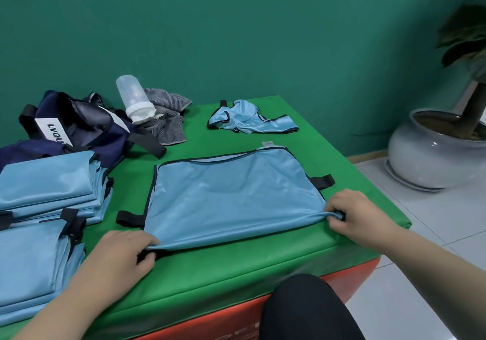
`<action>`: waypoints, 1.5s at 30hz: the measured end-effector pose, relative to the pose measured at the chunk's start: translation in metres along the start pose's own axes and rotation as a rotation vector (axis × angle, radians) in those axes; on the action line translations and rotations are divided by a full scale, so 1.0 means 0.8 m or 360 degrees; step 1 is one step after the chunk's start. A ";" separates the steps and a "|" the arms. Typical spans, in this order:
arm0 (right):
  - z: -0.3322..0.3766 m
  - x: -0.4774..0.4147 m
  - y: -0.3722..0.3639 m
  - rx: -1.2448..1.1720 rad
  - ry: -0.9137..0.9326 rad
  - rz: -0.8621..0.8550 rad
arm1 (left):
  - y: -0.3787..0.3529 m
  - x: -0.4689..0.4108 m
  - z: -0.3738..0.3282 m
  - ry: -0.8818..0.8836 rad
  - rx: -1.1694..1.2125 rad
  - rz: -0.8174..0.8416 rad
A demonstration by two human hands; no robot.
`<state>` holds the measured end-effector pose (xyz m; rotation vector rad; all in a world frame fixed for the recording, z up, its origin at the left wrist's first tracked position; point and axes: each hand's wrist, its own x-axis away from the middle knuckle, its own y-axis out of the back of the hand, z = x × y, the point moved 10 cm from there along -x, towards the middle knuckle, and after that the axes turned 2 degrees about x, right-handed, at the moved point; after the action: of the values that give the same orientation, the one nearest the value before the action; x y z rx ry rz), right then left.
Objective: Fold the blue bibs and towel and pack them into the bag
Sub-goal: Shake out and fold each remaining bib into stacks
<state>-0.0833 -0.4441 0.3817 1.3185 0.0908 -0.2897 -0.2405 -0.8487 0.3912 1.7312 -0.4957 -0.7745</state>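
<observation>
The blue bib (231, 195) being worked on lies flat in the middle of the green padded counter (236, 274), already doubled over, with its folded edge toward the person. The left grip (123, 255) pinches the near-left corner of that edge between thumb and curled fingers. The right grip (355, 213) is closed on the near-right corner, where the cloth bunches into a small pucker. The fabric looks thin, light and slightly glossy. It will probably sag, slide on itself and lose its crease, so taking it at two corners and keeping it taut between them seems the sensible hold. The short black strap tabs (323, 181) at its sides may flip out of the fold and need tucking in. Two stacks of folded bibs (47, 182) sit at the left edge, and one crumpled bib (249, 119) waits further back. The navy bag (86, 129) lies slumped at the far left. Just beside it are a grey striped towel (168, 119), thicker and less slippery by the look of it, and a translucent bottle (134, 97) resting on that towel. The counter top is smooth, cushioned vinyl with orange-red sides, so cloth should glide easily on it. A teal wall (236, 37) stands behind it, and a potted plant (426, 155) sits to the right on a pale tiled floor (434, 260).
</observation>
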 end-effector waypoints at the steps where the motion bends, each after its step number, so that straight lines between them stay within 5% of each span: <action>1: 0.001 0.005 0.005 -0.0029 -0.0023 0.0021 | 0.004 0.006 -0.001 0.0077 0.0077 0.0056; 7: -0.009 0.061 0.050 -0.0371 -0.0469 -0.0047 | 0.026 0.054 -0.026 0.0287 0.0414 0.0259; 15: 0.010 0.096 0.093 -0.0562 -0.0529 0.0019 | 0.073 0.101 -0.058 0.0304 0.0608 0.0241; 23: 0.016 0.051 0.110 -0.0361 -0.0506 0.0011 | 0.087 0.091 -0.054 0.0382 0.0683 0.0286; 37: -0.021 -0.129 0.022 0.0176 -0.0591 0.0244 | 0.037 -0.084 0.048 0.0740 0.0363 0.0092; 43: 0.038 -0.141 -0.010 0.0399 -0.0361 0.0164 | 0.029 -0.070 0.019 0.0449 0.0319 -0.0328; 45: 0.086 -0.125 -0.027 0.0347 -0.0194 0.0158 | 0.016 -0.056 -0.021 0.0222 0.0394 -0.0252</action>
<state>-0.1918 -0.4989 0.4019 1.5128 -0.1119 -0.3008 -0.2590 -0.8110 0.4169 2.0584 -0.3743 -0.7198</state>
